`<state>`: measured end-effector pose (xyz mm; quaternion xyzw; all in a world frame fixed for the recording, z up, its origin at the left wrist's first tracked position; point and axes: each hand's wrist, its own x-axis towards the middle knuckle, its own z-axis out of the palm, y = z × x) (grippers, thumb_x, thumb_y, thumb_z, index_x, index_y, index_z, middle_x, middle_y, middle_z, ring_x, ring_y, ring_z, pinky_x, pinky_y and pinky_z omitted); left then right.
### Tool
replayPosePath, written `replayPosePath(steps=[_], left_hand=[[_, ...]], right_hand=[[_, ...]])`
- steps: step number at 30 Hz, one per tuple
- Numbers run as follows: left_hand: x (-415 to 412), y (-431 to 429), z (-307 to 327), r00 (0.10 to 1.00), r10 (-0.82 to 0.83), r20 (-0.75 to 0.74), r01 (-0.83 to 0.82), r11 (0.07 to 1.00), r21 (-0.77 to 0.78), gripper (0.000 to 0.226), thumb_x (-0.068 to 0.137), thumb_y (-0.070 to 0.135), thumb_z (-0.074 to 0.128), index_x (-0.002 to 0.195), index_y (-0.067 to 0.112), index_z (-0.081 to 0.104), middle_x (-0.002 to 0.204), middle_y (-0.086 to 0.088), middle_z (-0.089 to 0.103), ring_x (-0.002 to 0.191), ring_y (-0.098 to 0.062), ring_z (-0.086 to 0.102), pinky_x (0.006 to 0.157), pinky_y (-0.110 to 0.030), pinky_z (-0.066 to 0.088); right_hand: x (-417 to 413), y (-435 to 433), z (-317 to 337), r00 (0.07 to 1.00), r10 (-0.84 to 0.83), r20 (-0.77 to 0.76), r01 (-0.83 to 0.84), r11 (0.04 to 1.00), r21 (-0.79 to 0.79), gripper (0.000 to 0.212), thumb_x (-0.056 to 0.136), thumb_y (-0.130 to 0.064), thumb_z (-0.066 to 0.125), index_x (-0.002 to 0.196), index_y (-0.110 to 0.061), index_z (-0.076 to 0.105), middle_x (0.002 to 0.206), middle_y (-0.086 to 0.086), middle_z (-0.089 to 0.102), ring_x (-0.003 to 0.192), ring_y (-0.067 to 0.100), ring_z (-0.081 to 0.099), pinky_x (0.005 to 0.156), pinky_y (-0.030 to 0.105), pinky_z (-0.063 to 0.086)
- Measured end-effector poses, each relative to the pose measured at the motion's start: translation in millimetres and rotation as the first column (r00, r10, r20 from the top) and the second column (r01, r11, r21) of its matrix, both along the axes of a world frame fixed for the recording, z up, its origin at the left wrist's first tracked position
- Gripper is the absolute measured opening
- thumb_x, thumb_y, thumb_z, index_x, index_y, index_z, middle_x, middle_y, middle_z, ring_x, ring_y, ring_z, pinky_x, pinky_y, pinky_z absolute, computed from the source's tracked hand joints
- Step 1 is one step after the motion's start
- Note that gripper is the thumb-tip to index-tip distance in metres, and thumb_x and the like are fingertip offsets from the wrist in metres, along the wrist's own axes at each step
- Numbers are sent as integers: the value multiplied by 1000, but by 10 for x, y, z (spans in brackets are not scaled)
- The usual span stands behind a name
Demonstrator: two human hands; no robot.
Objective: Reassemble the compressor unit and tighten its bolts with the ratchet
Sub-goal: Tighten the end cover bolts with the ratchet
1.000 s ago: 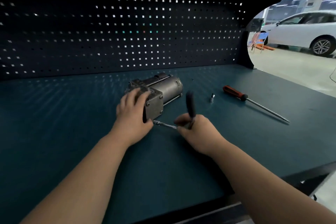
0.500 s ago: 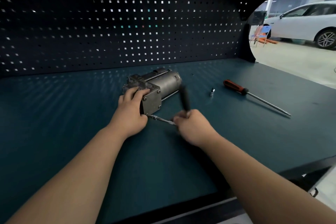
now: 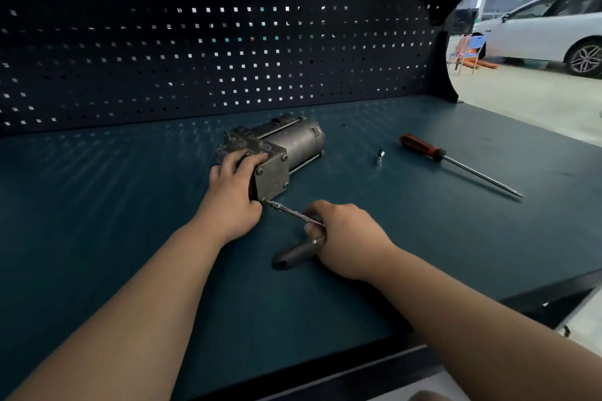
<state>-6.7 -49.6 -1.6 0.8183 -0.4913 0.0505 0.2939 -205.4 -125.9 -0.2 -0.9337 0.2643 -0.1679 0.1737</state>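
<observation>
The grey metal compressor unit (image 3: 286,150) lies on its side in the middle of the dark green bench, its square bolted end plate facing me. My left hand (image 3: 233,192) grips the left side of that end block, fingers curled over its top edge. My right hand (image 3: 345,238) holds the ratchet (image 3: 294,255) at its head. The thin extension bar runs from my fingers up-left to the bolt at the plate's lower left corner. The black handle points down-left, low over the bench.
A loose silver socket (image 3: 379,157) stands right of the compressor. Further right lies a screwdriver (image 3: 456,162) with a red and black handle and a long shaft. A perforated back panel (image 3: 211,42) closes the rear. The bench's front edge (image 3: 325,371) is close to me.
The ratchet handle swung from pointing up beside the compressor down to the lower left, turning about the bolt. My left hand stayed on the end block.
</observation>
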Motion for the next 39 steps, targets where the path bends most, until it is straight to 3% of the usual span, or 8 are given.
replayPosePath(steps=[5,9,11,15,23,27,34,39], left_hand=[[-19,20,10,1000,-4,10,4,999,31,83,76,9,60,143,41,24,150,12,12,133,-24,17,105,-38,31],[-21,26,22,1000,-11,-5,11,1000,22,80,77,10,59,143,41,25,151,11,13,133,-25,17,108,-40,29],[-21,24,25,1000,-9,-12,9,1000,5,78,78,7,55,143,39,27,151,10,14,133,-25,18,108,-38,27],[-27,18,23,1000,-11,-19,11,1000,-14,77,79,1,49,143,39,29,151,9,16,132,-23,19,105,-32,25],[-22,11,14,1000,-18,-16,18,999,-33,79,77,-2,48,141,39,30,148,10,16,130,-22,18,98,-26,21],[-3,26,27,999,-32,19,32,999,7,81,75,5,58,142,39,27,148,8,15,129,-25,19,105,-36,28],[170,14,13,964,-73,255,48,993,104,98,72,28,75,147,39,13,149,8,8,127,-26,20,112,-46,24],[193,-30,-25,980,-27,196,20,999,35,94,71,28,77,145,40,20,147,12,11,122,-24,20,108,-43,30]], right_hand=[[-13,-6,45,995,26,-91,-19,997,77,26,96,-34,45,120,-25,52,106,2,63,92,25,58,75,33,47],[9,74,12,979,33,-200,-91,953,-287,29,98,-41,37,113,-18,45,99,6,63,84,32,60,65,36,43],[25,82,-2,980,50,-192,-116,929,-352,30,98,-45,35,104,-16,42,94,6,63,82,33,61,60,35,36],[-10,10,-3,996,36,-75,-44,994,-102,28,98,-41,37,114,-22,50,99,5,63,89,30,59,72,36,45],[7,-21,-5,1000,-4,-3,4,997,76,25,91,-31,49,114,-29,58,108,-4,65,98,22,58,77,30,46],[-5,-38,33,1000,0,-2,0,991,130,27,88,-26,53,113,-29,60,110,-4,65,101,20,59,78,29,47],[11,-46,34,996,-5,90,-13,979,204,27,87,-24,55,113,-26,63,105,-2,68,97,18,62,83,31,51],[97,19,6,989,-20,144,-14,973,231,26,87,-22,55,111,-27,64,99,-5,68,88,15,61,72,25,47]])
